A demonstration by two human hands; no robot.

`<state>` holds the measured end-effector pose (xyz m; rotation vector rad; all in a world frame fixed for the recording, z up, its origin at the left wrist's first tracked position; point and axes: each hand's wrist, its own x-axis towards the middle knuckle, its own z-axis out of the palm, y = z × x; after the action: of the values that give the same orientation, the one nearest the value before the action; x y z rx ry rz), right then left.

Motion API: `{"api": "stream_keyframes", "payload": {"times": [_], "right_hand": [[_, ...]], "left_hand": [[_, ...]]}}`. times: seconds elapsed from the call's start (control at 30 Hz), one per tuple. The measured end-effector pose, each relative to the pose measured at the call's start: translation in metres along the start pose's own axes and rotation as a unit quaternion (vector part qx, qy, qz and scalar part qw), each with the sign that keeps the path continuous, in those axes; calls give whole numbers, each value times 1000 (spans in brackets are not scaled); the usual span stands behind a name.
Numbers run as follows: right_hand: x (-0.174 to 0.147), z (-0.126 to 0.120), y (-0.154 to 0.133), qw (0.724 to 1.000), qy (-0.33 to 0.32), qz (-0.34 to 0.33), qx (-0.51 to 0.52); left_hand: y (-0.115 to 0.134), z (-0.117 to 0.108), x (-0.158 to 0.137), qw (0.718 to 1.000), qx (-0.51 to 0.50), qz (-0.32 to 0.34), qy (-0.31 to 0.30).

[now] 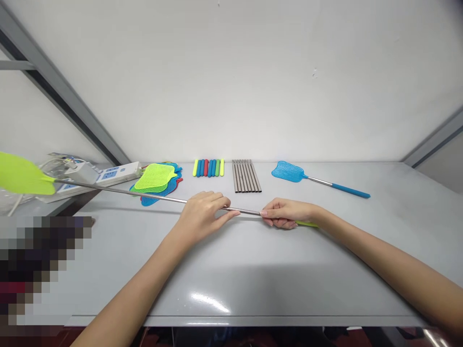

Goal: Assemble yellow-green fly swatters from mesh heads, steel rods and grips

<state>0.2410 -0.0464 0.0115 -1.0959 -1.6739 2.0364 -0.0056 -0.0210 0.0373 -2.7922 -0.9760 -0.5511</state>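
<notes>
A yellow-green fly swatter (25, 176) with a long extended metal rod stretches from the left edge across to the middle. My left hand (202, 212) is closed around the rod, with thumb and fingers along it. My right hand (284, 213) grips the swatter's other end; a bit of its yellow-green handle shows behind the wrist, the rest hidden by the fingers. Beyond the hands, a row of coloured handle grips (209, 168) lies beside a row of metal tubes (246, 176). Farther right rests a blue fly swatter (289, 172) with a short rod and blue handle.
A pile of swatter heads (155, 178) in yellow-green, blue and red lies at the back left. Next to it are a white power strip (117, 173) and cables. Grey metal posts (68, 82) frame the grey table (271, 279), with a white wall behind.
</notes>
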Motion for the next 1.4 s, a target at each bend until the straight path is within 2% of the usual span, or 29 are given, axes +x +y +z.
{"api": "stream_keyframes", "payload": {"times": [0.27,0.57,0.73,0.93,1.23,1.4], "right_hand": [[-3,-6,-2,1000,5,17,12],[-6,-10,-1,1000,3,12,-5],[-8,-12,-1,1000,0,11,-14],[-12,-21,-3,998,-20,35,-45],[-15,-23,-6,997,-6,41,-60],[-18,-28,-9,994,-18,57,-92]], "left_hand": [[-7,-4,-4,992,16,-117,50],[-10,-4,-4,997,-4,-75,13],[-10,-4,-6,998,19,-59,4],[0,1,-9,997,38,-63,9],[9,0,-8,993,66,-95,17],[18,4,-7,992,82,-78,47]]}}
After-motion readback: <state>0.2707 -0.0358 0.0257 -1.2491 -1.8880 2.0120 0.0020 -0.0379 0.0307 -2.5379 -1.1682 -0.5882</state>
